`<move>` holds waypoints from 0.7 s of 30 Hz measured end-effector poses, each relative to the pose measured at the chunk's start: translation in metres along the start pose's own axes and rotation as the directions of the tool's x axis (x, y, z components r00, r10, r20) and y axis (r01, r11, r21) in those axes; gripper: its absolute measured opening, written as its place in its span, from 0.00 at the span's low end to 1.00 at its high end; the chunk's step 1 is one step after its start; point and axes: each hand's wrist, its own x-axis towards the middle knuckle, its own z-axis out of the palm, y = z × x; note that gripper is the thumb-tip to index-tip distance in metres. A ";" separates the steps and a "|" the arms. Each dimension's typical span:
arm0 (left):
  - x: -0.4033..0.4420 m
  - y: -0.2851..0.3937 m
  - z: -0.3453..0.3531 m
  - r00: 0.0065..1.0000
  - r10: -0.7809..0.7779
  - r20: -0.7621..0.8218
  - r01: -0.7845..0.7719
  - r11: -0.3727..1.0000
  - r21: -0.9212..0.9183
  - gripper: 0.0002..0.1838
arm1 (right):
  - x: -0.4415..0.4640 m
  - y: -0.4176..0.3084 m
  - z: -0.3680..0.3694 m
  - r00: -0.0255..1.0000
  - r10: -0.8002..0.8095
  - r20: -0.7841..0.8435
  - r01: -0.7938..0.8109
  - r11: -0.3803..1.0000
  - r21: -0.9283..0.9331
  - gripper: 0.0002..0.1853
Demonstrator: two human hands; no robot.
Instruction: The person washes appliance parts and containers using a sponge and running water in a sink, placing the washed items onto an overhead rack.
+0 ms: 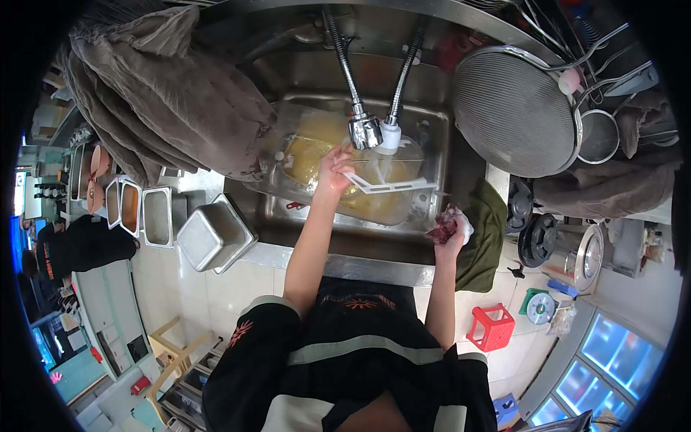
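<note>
"Where's the white slotted plastic bracket (390, 189)?"
"Over the sink (389, 271); my left hand (335, 170) pinches one end."
"Your right hand (455, 234)?"
"Curled around a sudsy, dark-red scrubber (441, 229), near the tap heads (366, 132)."

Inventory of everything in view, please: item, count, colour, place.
Sink: 1, steel, centre
Plastic frame: 1, white, over sink
Scrubber: 1, dark red with white suds, sink's right side
Plastic tub: at least 1, clear, in sink
Flexible faucet heads: 2, one chrome, one white, above tub
Mesh strainers: 2, silver, right; large, small
Green cloth: 1, olive, right rim
Draped cloth: 1, grey-brown, left
Steel pans: several, silver, left
Stool: 1, red, floor right
Dial scale: 1, green and white, right
Co-worker: 1, dark clothes, far left
Edge items: uncounted, too small or blurred
Left hand: 1, bare, holding frame
Right hand: 1, bare, holding scrubber
</note>
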 end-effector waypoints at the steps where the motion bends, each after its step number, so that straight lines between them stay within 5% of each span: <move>1: 0.008 -0.003 0.001 0.999 -0.037 -0.010 0.037 0.999 -0.007 0.15 | -0.001 -0.001 -0.004 0.999 0.024 0.042 -0.025 1.000 0.004 0.10; 5: 0.016 0.014 0.010 0.986 -0.168 -0.009 0.166 0.960 0.226 0.16 | -0.005 -0.006 -0.008 0.999 0.020 0.026 -0.020 1.000 0.008 0.11; 6: 0.016 0.019 0.012 0.954 -0.243 0.174 0.189 0.941 0.279 0.15 | -0.008 -0.008 -0.007 1.000 0.023 -0.012 -0.023 1.000 0.010 0.11; 9: 0.005 0.020 0.041 0.870 -0.324 0.372 0.188 0.915 0.356 0.18 | -0.017 -0.010 -0.004 0.999 0.024 -0.043 -0.023 0.999 0.026 0.11; 10: 0.001 0.020 0.043 0.943 -0.196 0.270 0.066 0.903 0.424 0.12 | -0.017 -0.012 -0.003 0.999 0.020 -0.034 -0.019 0.999 0.029 0.11; 13: 0.014 0.022 0.022 0.933 -0.122 0.338 -0.029 0.912 0.410 0.12 | -0.013 -0.008 -0.013 0.997 0.039 0.066 -0.042 0.998 0.047 0.11; 17: 0.054 0.024 -0.015 0.662 -0.369 0.653 0.098 0.905 0.413 0.16 | -0.011 -0.007 -0.012 0.998 -0.042 -0.041 0.043 0.999 0.023 0.11; 21: 0.054 -0.009 -0.016 0.928 -0.059 0.368 -0.026 0.975 0.221 0.15 | -0.007 -0.007 -0.020 1.000 -0.030 0.001 0.030 0.999 0.039 0.13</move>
